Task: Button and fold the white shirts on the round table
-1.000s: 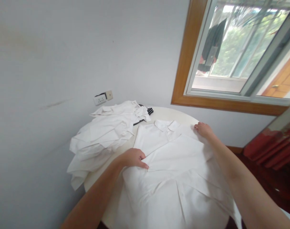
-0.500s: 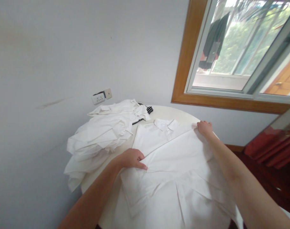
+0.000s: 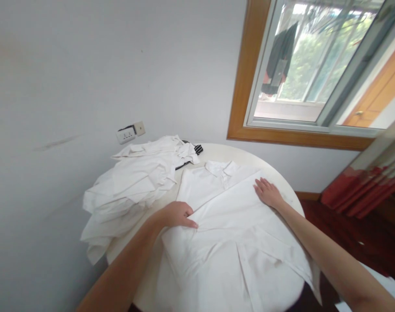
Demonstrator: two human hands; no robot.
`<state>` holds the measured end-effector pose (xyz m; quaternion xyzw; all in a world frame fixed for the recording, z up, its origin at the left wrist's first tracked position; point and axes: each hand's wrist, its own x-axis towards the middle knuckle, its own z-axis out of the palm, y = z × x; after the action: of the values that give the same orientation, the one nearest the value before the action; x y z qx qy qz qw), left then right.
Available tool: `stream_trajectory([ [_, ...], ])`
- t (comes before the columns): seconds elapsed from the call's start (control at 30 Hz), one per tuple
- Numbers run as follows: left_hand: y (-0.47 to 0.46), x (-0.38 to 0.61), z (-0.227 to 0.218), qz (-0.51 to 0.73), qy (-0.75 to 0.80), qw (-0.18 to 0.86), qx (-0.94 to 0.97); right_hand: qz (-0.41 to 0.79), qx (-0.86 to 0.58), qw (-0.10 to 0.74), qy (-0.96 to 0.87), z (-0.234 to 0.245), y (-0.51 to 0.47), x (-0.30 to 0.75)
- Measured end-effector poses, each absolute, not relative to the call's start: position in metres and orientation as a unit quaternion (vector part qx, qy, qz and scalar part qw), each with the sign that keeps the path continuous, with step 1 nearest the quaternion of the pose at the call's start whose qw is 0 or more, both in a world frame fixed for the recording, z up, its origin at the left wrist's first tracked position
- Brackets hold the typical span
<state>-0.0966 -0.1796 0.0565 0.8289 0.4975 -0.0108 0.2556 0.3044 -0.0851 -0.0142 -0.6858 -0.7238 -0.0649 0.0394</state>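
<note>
A white collared shirt (image 3: 226,208) lies spread on the round white table (image 3: 275,171), its collar toward the wall. One side is folded over in a slanting line across the chest, and the lower part hangs toward me. At the shirt's left edge my left hand (image 3: 178,214) is closed on the cloth, thumb on top, other fingers partly hidden. My right hand (image 3: 268,193) lies flat on the upper right of the folded part, fingers stretched out.
A heap of white clothes (image 3: 135,182) lies at the table's left, against the wall. Behind it show a black-and-white striped item (image 3: 198,149) and a wall socket (image 3: 126,135). A window (image 3: 298,65) and a red-and-beige curtain (image 3: 356,190) are at the right.
My right hand has let go of the shirt's upper right edge, come inward and flattened on the cloth. The shirt's right side now lies further in, baring the table's edge. My left hand stays put.
</note>
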Motion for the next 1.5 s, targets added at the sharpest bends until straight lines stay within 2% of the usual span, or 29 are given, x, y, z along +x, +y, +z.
stream_trajectory([
  [0.37,-0.18,-0.095,0.059,-0.028,0.49,0.243,0.836,-0.049,-0.728,0.068,-0.681,-0.004,-0.089,0.315],
  [0.57,-0.182,-0.092,0.065,-0.029,0.491,0.228,0.84,-0.157,-0.669,0.091,-0.721,0.024,-0.114,0.286],
  [0.63,-0.182,-0.093,0.067,-0.035,0.491,0.23,0.84,-0.129,-0.652,0.077,-0.743,0.029,-0.123,0.269],
  [0.77,-0.178,-0.094,0.067,0.003,0.515,0.246,0.821,0.01,-0.647,0.031,-0.762,0.022,-0.143,0.238],
  [0.83,-0.174,-0.092,0.063,0.055,0.582,0.17,0.793,0.021,-0.651,0.029,-0.758,0.015,-0.15,0.23],
  [0.97,-0.161,-0.087,0.048,0.096,0.694,-0.085,0.708,0.021,-0.657,0.032,-0.753,0.009,-0.153,0.226],
  [1.07,-0.15,-0.084,0.038,0.083,0.706,-0.125,0.692,0.024,-0.656,0.038,-0.753,0.01,-0.148,0.226],
  [1.3,-0.118,-0.086,0.025,0.167,0.686,-0.059,0.705,0.023,-0.661,0.043,-0.749,0.009,-0.139,0.224],
  [1.4,-0.1,-0.088,0.022,0.26,0.685,0.038,0.679,0.009,-0.665,0.05,-0.745,0.008,-0.138,0.223],
  [1.5,-0.086,-0.087,0.024,0.373,0.685,0.202,0.593,0.0,-0.671,0.053,-0.739,0.007,-0.137,0.222],
])
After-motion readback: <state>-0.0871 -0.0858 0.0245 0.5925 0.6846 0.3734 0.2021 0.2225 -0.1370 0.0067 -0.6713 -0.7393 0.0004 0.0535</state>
